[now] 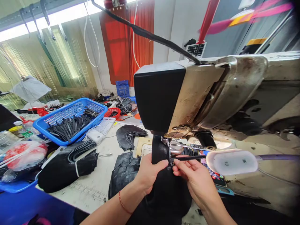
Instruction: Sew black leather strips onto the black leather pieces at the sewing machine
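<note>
A black fabric piece (pixel 167 190) lies under the needle area of the sewing machine (pixel 161 97), its upper end curving up beside the presser foot. My left hand (pixel 150 173) grips the left edge of this piece, thumb pressed on top close to the foot. On the other side, my right hand (pixel 193 175) pinches a narrow black strip (pixel 189 157) against the fabric near the needle. The strip runs off to the right behind a small white lamp (pixel 232 162). Both hands' fingertips nearly meet; the seam between them is partly hidden.
Stacked black cut pieces (pixel 124 175) lie left of the machine, with a tied bundle (pixel 70 165) farther left. A blue basket (pixel 70 120) holds many black strips. A phone (pixel 217 178) sits under the machine arm. Plastic bags (pixel 24 154) crowd the table's left edge.
</note>
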{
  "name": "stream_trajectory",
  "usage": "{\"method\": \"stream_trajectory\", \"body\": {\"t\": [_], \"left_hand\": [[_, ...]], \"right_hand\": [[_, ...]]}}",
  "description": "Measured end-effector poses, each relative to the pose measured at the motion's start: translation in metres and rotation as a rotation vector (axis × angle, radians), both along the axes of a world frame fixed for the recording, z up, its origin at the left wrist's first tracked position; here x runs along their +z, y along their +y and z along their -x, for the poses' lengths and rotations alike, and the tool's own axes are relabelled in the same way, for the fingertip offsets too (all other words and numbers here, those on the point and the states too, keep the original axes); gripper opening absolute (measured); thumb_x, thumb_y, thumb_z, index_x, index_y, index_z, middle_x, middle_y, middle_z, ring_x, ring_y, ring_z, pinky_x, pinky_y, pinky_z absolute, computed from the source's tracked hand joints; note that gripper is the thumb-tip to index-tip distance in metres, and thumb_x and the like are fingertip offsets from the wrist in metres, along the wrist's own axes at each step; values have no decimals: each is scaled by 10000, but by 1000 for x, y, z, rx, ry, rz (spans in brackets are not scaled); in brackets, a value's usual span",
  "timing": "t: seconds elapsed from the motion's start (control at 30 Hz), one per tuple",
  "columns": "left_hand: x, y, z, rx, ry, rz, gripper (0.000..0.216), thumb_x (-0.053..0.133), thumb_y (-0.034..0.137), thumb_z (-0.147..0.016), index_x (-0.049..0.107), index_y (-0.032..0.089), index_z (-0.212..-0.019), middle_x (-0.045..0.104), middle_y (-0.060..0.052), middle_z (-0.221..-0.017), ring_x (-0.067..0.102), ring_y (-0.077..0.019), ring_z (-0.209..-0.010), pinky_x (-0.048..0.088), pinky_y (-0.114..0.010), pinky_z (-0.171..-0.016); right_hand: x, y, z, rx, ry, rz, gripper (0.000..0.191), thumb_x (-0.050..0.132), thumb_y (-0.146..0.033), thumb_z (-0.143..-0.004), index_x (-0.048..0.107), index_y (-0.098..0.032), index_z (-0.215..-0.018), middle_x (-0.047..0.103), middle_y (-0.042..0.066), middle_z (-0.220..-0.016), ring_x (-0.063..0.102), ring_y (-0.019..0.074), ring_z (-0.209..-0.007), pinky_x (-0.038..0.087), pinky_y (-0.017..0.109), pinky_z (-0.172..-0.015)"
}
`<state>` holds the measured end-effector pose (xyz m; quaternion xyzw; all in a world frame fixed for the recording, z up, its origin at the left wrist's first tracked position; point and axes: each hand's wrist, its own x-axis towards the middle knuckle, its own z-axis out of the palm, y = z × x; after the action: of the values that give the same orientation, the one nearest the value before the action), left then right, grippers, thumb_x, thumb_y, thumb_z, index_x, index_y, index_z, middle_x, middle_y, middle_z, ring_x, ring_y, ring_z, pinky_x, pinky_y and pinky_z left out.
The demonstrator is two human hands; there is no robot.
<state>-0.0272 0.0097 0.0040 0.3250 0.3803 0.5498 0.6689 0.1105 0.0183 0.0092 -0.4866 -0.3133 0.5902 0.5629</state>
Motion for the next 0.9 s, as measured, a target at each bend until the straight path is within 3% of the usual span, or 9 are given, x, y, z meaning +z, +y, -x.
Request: {"method": "stream_trajectory", "body": {"t": [0.43, 0.6, 0.7, 0.8, 0.9], "left_hand": [[6, 3, 0, 16, 77, 43, 330, 796, 245, -606, 720, 95, -890, 731, -96, -815, 647, -203, -726, 523, -353, -739], [12, 5, -2, 56, 106, 29, 298, 763, 190, -583, 723, 99, -864, 740, -92, -844, 654, -204, -738, 524, -345, -747], [17, 7, -2, 44, 85, 41, 336, 745, 153, -555, 725, 103, -887, 740, -84, -845, 663, -209, -753, 524, -344, -764], [22, 7, -1, 1, 80, 101, 298, 734, 157, -540, 721, 95, -831, 724, -79, -760, 653, -205, -691, 519, -333, -706], [25, 5, 1, -33, 65, 166, 281, 730, 175, -533, 713, 101, -804, 706, -73, -716, 633, -199, -634, 505, -325, -643]], "right_hand": [[-8, 3, -9, 119, -79, -52, 508, 909, -413, -552, 660, -125, -888, 658, 21, -589, 592, 126, -547, 504, 217, -558], [-14, 5, -11, 101, -199, -94, 392, 854, -477, -605, 679, -144, -716, 583, 1, -532, 497, 117, -510, 412, 231, -491], [-16, 4, -17, 84, -385, -94, 434, 766, -587, -657, 694, -159, -665, 631, 41, -644, 561, 176, -666, 428, 258, -565], [-9, 0, -21, 187, -575, -120, 487, 654, -664, -711, 687, -182, -650, 653, 45, -718, 578, 214, -775, 445, 280, -664], [2, -3, -23, 331, -610, -118, 470, 670, -655, -689, 682, -187, -653, 626, 26, -669, 545, 189, -684, 440, 270, -614]]}}
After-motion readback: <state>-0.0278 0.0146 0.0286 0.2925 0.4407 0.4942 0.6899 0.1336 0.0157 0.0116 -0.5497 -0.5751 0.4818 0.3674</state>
